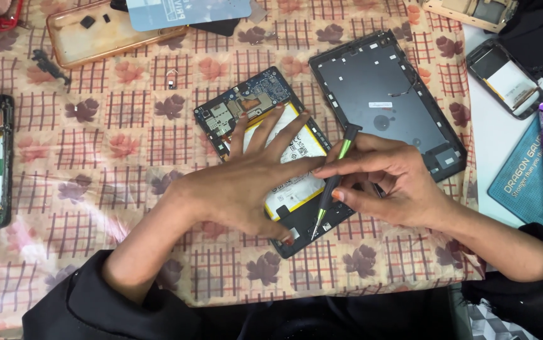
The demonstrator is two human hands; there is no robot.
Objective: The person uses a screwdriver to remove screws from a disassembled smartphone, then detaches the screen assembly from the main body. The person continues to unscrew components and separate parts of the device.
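At frame centre, the left hand (243, 189) lies flat, fingers spread, on the opened phone (271, 157), while the right hand (391, 182) pinches a screwdriver (333, 182) in its grip.

Left hand (246, 182) flat, right hand (388, 182) pinching.

From my seat the view is bright and evenly lit, with soft light that seems to come from overhead. Shadows are faint: I see only a thin dark edge under my left hand (246, 189) and beneath my right hand (391, 186) where they rest over the opened phone (265, 113). The dark back cover (378, 88) carries a dull grey sheen rather than hard glare, and the clear case (95, 38) at the top shows a mild shine. Focus holds well across the patterned cloth (114, 145); the screwdriver (333, 179) is crisp. My black sleeves along the bottom edge lose detail in darkness. The far corners look slightly soft, and I notice little bending at the edges.
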